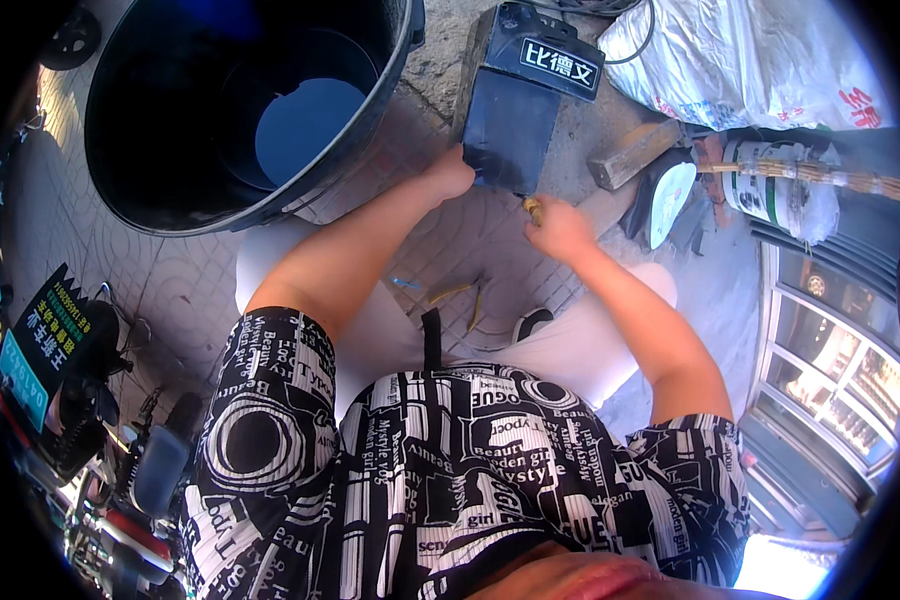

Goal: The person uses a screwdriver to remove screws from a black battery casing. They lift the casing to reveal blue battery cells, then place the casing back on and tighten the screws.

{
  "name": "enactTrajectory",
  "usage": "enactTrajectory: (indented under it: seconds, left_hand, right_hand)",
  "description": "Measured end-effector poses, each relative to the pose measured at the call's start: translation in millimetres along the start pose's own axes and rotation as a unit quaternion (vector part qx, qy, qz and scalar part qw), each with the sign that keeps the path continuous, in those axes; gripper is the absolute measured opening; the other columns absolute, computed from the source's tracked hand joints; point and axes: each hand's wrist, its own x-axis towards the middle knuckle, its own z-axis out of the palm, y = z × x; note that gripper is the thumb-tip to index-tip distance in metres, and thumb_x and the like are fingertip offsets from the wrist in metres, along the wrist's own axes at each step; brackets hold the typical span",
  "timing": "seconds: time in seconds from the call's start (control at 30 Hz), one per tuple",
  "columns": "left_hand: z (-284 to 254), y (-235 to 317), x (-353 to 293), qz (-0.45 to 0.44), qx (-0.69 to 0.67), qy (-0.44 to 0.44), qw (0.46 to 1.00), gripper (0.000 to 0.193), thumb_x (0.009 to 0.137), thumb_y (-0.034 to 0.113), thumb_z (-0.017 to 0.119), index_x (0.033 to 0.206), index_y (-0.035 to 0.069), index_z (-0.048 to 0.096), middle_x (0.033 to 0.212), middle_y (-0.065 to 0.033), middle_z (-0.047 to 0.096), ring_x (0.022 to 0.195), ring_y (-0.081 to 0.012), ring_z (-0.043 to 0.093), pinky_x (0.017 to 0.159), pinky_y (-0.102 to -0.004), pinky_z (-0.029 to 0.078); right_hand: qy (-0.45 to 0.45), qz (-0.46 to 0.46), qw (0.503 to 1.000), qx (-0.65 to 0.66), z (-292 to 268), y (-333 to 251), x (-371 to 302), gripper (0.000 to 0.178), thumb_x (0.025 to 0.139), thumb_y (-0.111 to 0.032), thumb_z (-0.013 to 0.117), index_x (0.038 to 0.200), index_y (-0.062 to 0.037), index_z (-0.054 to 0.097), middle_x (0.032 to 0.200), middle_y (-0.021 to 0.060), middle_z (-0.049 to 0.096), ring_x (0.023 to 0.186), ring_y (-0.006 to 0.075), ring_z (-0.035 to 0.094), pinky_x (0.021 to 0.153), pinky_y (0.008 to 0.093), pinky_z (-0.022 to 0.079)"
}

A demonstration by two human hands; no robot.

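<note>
A black box-shaped case (510,130), with a label plate at its far end, lies on the ground between my knees. My left hand (452,174) is closed on the case's near left corner; its fingertips are partly hidden there. In my right hand (560,232), closed, is a screwdriver with a yellowish handle (533,208). Its tip points at the near end of the case, but I cannot tell whether it sits in a screw. Below my hands, a yellow-handled tool (476,305) and a small blue item (403,284) lie on the paving.
At the far left stands a large black tub (245,215) with liquid inside. A wooden block (632,153) lies right of the case, near a white sack (740,60) and a white bucket (765,185). Parked two-wheelers (155,470) crowd the left side; a windowed door (820,340) is at right.
</note>
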Motion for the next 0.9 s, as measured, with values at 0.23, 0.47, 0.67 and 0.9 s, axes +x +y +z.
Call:
enactTrajectory:
  seconds: [0.23,0.47,0.67,0.9]
  left_hand:
    - [8,-3,8,-0.012,0.021,0.025,0.999,0.068,0.086,0.009,0.049,0.146,-0.002,0.020,0.145,-0.0226,0.035,0.134,-0.0314,0.036,0.107,-0.0348,0.030]
    - [5,3,-1,-0.009,-0.013,0.012,1.000,0.069,0.085,0.009,0.051,0.146,-0.002,0.021,0.145,-0.0233,0.035,0.133,-0.0314,0.036,0.107,-0.0349,0.031]
    - [5,-17,13,-0.002,-0.011,0.025,1.000,0.068,0.084,0.008,0.050,0.145,-0.003,0.022,0.143,-0.0236,0.038,0.131,-0.0318,0.039,0.106,-0.0349,0.032]
    - [-3,10,-7,-0.003,-0.025,-0.004,1.000,0.071,0.083,0.007,0.050,0.146,-0.003,0.020,0.145,-0.0242,0.035,0.133,-0.0321,0.036,0.106,-0.0354,0.031]
  right_hand:
    - [-0.140,0.328,0.781,0.512,20,34,30,0.025,0.080,-0.017,0.062,0.097,0.0015,0.060,0.078,0.0143,0.063,0.065,0.0292,0.065,0.062,0.0364,0.052]
    - [0.066,-0.080,0.974,-0.199,30,11,15,0.019,0.085,-0.016,0.055,0.097,-0.0016,0.060,0.084,0.0157,0.065,0.069,0.0285,0.066,0.058,0.0399,0.052]
    - [0.018,0.029,0.999,0.030,22,5,15,0.013,0.084,-0.012,0.057,0.093,-0.0031,0.061,0.078,0.0110,0.063,0.061,0.0226,0.063,0.054,0.0335,0.052]
    - [-0.195,0.277,0.873,0.352,11,19,25,0.014,0.082,-0.009,0.060,0.096,-0.0071,0.059,0.080,0.0078,0.061,0.062,0.0179,0.060,0.053,0.0299,0.051]
